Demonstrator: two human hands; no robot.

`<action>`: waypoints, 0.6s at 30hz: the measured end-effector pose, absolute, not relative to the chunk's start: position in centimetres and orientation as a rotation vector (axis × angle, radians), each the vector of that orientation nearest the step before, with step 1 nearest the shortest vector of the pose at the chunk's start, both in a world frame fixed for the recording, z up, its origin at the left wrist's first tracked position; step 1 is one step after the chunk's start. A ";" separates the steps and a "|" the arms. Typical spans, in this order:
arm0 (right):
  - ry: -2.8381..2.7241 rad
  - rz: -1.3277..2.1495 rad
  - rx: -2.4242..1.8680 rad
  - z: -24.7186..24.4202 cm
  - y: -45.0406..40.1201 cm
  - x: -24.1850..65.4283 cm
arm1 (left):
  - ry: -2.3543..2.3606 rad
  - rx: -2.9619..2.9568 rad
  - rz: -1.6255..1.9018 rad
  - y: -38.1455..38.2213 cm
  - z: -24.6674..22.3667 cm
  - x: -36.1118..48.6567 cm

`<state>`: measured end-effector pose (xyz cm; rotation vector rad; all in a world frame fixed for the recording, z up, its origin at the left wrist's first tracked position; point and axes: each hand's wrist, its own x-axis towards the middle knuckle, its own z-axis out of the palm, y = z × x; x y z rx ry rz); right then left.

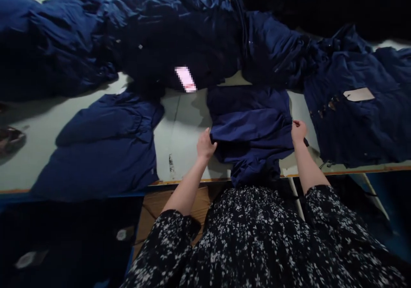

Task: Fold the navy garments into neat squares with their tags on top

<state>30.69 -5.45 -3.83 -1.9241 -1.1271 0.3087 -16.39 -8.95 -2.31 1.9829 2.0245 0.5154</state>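
A dark blue garment (250, 125) lies on the pale table in front of me, partly folded, with a bunched part hanging at the front edge. My left hand (206, 144) grips its left edge, fingers curled round the cloth. On the opposite side my right hand (299, 131) pinches the garment's right edge. The cloth between my hands is creased and fairly flat. Its exact kind does not show.
A folded blue garment stack (109, 146) lies to the left. At the right are more blue garments (359, 121) with a paper tag (358, 94). A large heap of blue garments (180, 27) fills the back of the table (184, 151). Below stands a cardboard box (154, 211).
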 end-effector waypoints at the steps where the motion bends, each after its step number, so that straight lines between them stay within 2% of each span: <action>1: -1.211 0.287 -1.975 -3.5 -4.5 30.6 | 2.042 1.929 0.517 -9.0 -2.3 -16.2; 8: -1.287 0.324 -2.397 -1.9 1.1 29.3 | 2.068 1.771 0.564 -10.1 -2.9 -17.5; 14: -0.961 0.615 -1.915 0.0 1.1 30.0 | 1.973 1.707 0.684 -10.5 -4.7 -21.8; 18: -0.884 0.781 -1.991 -1.4 -1.7 30.7 | 1.809 1.729 0.523 -10.2 -5.3 -25.8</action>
